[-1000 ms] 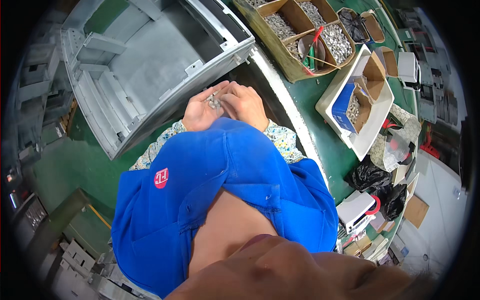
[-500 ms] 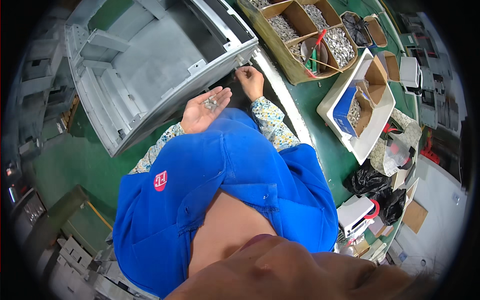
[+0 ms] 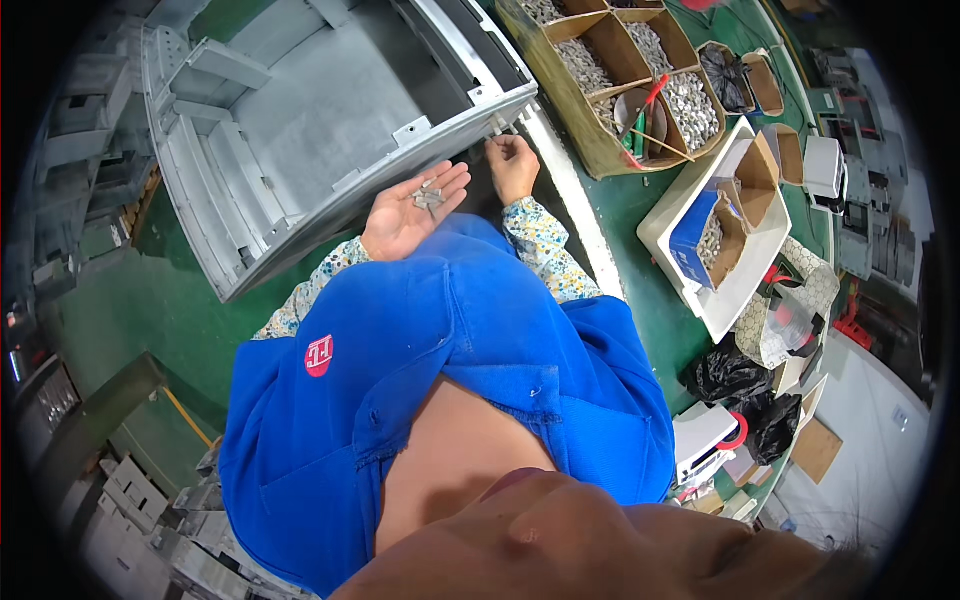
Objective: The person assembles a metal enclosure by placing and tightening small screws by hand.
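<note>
Several small grey cylindrical plugs lie in my left hand, which is turned palm up with its fingers stretched. Just to its right, my right hand is closed in a pinch close to the outer side of a big grey metal housing. What the right fingertips hold, if anything, is too small to make out. Beside these fingertips a small pale peg sticks out from the housing's side. The housing is box-shaped, with its hollow inside facing up.
A divided cardboard box full of small grey parts stands at the upper right, with red-handled pliers on it. Nearer is a white tray holding a blue carton. Black plastic bags lie on the green surface farther down.
The whole view has shifted slightly, the housing and boxes appearing a little farther right. My left palm still carries the plugs; the right hand stays pinched by the housing's side.
</note>
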Demonstrator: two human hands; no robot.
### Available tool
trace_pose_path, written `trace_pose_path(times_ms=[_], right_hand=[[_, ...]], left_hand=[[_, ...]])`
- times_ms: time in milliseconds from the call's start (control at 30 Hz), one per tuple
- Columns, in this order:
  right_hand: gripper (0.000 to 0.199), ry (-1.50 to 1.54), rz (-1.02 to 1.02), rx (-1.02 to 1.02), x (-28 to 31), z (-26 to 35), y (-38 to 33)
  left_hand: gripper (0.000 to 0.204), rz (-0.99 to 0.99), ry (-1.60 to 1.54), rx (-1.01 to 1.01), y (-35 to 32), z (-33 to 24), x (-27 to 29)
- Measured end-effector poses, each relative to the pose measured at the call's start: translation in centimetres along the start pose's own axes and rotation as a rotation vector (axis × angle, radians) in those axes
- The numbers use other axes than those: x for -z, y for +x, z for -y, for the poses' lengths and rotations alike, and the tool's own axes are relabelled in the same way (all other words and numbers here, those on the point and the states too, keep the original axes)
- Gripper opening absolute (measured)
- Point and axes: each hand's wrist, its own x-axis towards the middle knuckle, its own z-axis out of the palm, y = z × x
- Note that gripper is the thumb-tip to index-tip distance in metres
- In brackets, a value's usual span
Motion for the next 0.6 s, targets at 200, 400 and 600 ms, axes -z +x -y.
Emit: trace_pose_path(times_ms=[200, 400, 600], right_hand=[[0.016, 0.118, 0.049, -0.004, -0.7, -1.4, 0.3], [0.025, 0.688, 0.328, -0.497, -0.5, -2.7, 0.8], [0.012, 0.056, 0.109, 0.294, 3.7, 5.0, -2.9]], left_hand=[[0.039, 0.002, 0.027, 0.009, 0.0, -0.1, -0.2], [0.039, 0.009, 0.045, 0.025, 0.1, 0.1, -0.2], [0.038, -0.027, 0.086, 0.016, 0.5, 0.2, -0.1]])
